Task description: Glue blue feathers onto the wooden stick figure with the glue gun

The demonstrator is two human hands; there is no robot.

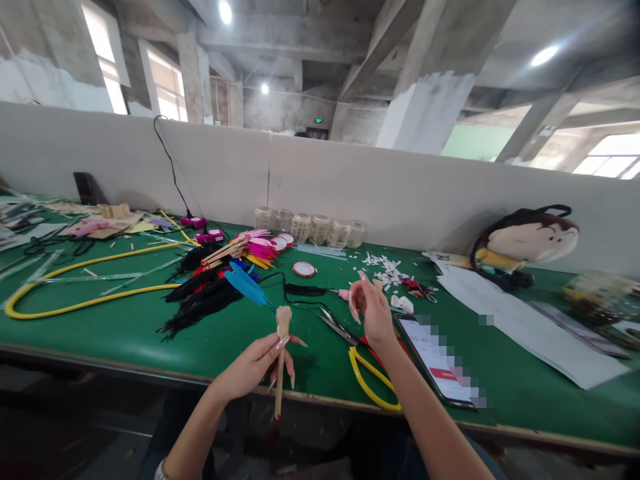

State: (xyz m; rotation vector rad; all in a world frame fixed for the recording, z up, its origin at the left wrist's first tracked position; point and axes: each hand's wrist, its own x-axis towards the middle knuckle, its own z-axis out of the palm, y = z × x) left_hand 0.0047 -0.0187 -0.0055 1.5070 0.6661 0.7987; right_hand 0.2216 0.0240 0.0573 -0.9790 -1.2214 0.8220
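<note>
Left hand [251, 368] clamped on a wooden stick [279, 380], held at the counter [120, 340] edge; right hand [369, 313] open, empty, above yellow scissors [373, 383]. Risk: long nails weaken the grip, stick drops past the edge

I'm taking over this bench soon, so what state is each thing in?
Left hand, closed around the stick
Wooden stick, held upright, pale knob on top
Right hand, open, holding nothing
Yellow-handled scissors, lying on the bench, untouched
Phone, lying face up, screen lit
Glass jars, upright in a row
</note>
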